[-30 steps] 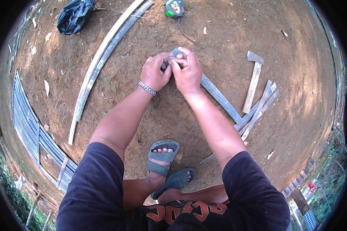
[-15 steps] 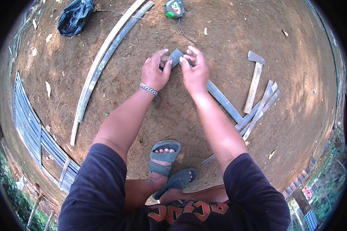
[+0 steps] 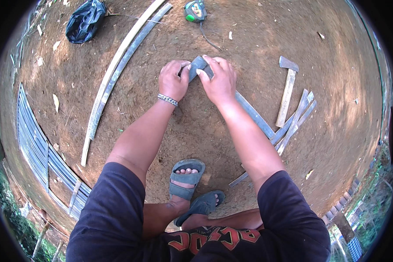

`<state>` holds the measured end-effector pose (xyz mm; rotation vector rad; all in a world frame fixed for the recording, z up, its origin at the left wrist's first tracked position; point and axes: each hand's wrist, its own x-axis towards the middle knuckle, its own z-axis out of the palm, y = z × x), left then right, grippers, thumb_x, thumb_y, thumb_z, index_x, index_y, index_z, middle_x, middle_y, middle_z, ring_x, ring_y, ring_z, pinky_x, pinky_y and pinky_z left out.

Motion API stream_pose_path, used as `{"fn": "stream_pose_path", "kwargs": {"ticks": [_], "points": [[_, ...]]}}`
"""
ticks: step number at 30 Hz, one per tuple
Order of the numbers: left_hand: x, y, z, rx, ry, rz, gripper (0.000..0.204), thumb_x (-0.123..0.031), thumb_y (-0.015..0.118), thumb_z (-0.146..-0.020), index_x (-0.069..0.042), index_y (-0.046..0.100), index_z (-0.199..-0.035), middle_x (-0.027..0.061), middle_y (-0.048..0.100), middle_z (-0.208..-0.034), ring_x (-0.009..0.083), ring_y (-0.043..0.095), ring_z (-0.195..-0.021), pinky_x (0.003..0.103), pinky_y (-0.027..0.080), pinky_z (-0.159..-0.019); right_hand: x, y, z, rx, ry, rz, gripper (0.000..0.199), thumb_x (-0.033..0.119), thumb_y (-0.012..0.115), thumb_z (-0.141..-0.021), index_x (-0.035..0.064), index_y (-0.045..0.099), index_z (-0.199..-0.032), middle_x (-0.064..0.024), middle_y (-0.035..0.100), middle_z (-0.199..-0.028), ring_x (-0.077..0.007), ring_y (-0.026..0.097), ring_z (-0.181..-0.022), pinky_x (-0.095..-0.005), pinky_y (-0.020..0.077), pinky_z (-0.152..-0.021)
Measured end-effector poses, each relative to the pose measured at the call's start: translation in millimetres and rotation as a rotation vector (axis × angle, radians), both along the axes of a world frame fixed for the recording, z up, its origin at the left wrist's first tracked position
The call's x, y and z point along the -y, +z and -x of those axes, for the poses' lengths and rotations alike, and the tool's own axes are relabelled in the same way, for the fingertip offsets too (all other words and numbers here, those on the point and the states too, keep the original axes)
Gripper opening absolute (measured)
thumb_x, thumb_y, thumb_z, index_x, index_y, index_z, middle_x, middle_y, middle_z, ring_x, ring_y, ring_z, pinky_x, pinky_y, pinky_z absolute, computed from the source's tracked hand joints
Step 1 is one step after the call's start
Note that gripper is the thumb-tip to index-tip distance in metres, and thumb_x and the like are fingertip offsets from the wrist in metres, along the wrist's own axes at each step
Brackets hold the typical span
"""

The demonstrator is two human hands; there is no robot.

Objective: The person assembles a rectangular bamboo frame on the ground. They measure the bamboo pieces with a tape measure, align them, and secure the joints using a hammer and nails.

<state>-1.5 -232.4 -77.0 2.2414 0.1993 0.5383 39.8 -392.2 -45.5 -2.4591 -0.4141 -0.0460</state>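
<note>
A short grey slat end [image 3: 198, 66] shows between my two hands, tilted up to the right. My left hand [image 3: 174, 80] is closed around its lower part, with the thumb along its edge. My right hand [image 3: 219, 81] grips where this slat meets a long grey slat [image 3: 255, 114], its thumb pressed near the overlap. From under my right hand the long slat runs down to the right, toward the ground. Whether the two slats are fastened together cannot be seen, since my fingers cover the meeting place.
To the right lie an axe [image 3: 286, 91] and several loose slats [image 3: 296, 120]. Left of my hands are two long strips [image 3: 113, 72]; farther left, a bundle of thin bars [image 3: 43, 153]. A tape measure [image 3: 195, 12] and black plastic bag [image 3: 85, 22] lie beyond.
My right hand has shifted slightly left, and its thumb now lies over the slats' meeting place. My left hand has closed more around the slat, which shows a little differently turned.
</note>
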Motion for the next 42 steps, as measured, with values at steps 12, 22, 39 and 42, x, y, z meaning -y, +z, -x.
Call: {"fn": "stream_pose_path", "kwargs": {"ticks": [12,22,39,42], "points": [[0,7,1,0.016,0.004,-0.112,0.009,-0.011,0.071,-0.091,-0.004,0.072,-0.096,0.0129,0.072,-0.095,0.0319,0.07,-0.086,0.041,0.054,-0.077,-22,7,8,-0.144,-0.138,0.104,0.048,0.037,0.086,-0.079,0.0302,0.073,-0.125,-0.0058,0.056,-0.133,-0.0269,0.05,-0.129,-0.0528,0.0319,-0.109],[16,7,-18,-0.106,0.167,0.154,0.011,-0.014,0.07,-0.091,-0.005,0.072,-0.095,0.0127,0.073,-0.095,0.0319,0.07,-0.086,0.042,0.055,-0.079,-19,9,8,-0.177,-0.128,0.131,0.05,0.035,0.085,-0.081,0.0333,0.07,-0.129,-0.0086,0.051,-0.137,-0.0298,0.047,-0.132,-0.0535,0.0317,-0.11],[17,-2,-20,-0.085,0.11,-0.11,0.01,-0.014,0.071,-0.09,-0.005,0.071,-0.094,0.011,0.071,-0.088,0.0267,0.069,-0.075,0.039,0.056,-0.072,-22,0,10,-0.102,-0.177,0.118,0.05,0.034,0.084,-0.08,0.0296,0.07,-0.128,-0.0078,0.053,-0.132,-0.0294,0.049,-0.129,-0.0534,0.0324,-0.109],[19,-1,-21,-0.079,0.113,-0.094,0.01,-0.015,0.071,-0.088,-0.006,0.072,-0.094,0.0107,0.071,-0.089,0.0287,0.068,-0.079,0.041,0.054,-0.076,-22,3,8,-0.139,-0.169,0.137,0.057,0.033,0.084,-0.081,0.0268,0.065,-0.134,-0.0094,0.051,-0.135,-0.0309,0.047,-0.132,-0.0538,0.0307,-0.111]]}}
